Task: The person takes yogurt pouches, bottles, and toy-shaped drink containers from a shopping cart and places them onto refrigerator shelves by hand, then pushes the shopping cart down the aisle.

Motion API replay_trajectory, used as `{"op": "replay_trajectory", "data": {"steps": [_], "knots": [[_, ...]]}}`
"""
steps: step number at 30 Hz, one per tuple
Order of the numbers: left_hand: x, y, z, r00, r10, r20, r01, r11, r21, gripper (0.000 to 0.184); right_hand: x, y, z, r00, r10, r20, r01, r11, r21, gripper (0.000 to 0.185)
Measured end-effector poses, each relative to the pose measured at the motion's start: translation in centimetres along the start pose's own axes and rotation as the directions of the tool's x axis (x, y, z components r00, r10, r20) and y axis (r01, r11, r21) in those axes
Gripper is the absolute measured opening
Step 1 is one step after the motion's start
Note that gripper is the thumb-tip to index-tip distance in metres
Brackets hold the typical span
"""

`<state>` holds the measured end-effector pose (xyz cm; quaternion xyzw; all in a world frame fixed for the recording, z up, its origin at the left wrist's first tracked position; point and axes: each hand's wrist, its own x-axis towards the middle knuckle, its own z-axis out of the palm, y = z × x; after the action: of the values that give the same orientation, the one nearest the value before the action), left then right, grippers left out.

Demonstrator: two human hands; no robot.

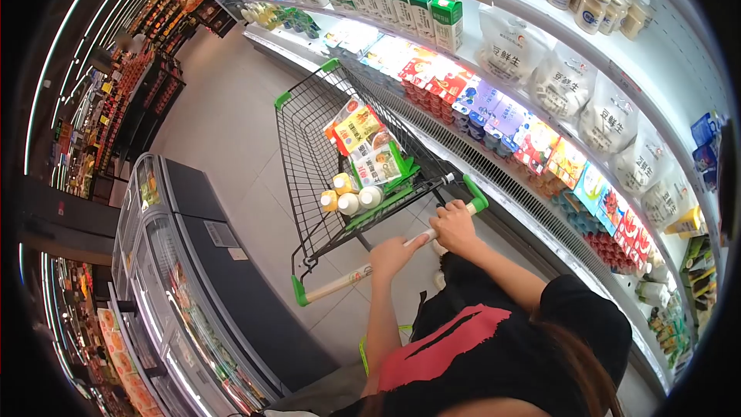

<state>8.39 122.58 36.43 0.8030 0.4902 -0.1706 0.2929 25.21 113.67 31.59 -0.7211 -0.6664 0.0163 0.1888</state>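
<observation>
Both hands are on the handle [340,282] of a black wire shopping cart [297,162] with green corner pieces. My left hand [392,255] wraps round the middle of the bar. To its right, my right hand [453,225] is closed round the bar near the green end. Inside the cart lie an orange-and-yellow food packet [356,128] and a white-and-green packet [378,165]. Nearer the handle stand several bottles with pale caps, some yellow [342,183] and some white [370,197].
A lit refrigerated shelf runs along the right, with green-and-white cartons [446,22], bagged goods [567,81], jars [594,1] and stacked cups [494,135]. On the left stands a glass-topped freezer [166,239]. The tiled aisle [224,77] stretches ahead past produce stands [147,100].
</observation>
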Motion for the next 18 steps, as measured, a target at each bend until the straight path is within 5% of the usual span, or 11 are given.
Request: {"op": "replay_trajectory", "data": {"steps": [18], "knots": [[-9.6, 7.0, 8.1, 1.0, 0.003, 0.014, -0.004, 0.999, 0.047, 0.074, -13.1, 1.8, -3.1, 0.989, -0.067, 0.129, 0.074, 0.996, -0.054, 0.008]]}}
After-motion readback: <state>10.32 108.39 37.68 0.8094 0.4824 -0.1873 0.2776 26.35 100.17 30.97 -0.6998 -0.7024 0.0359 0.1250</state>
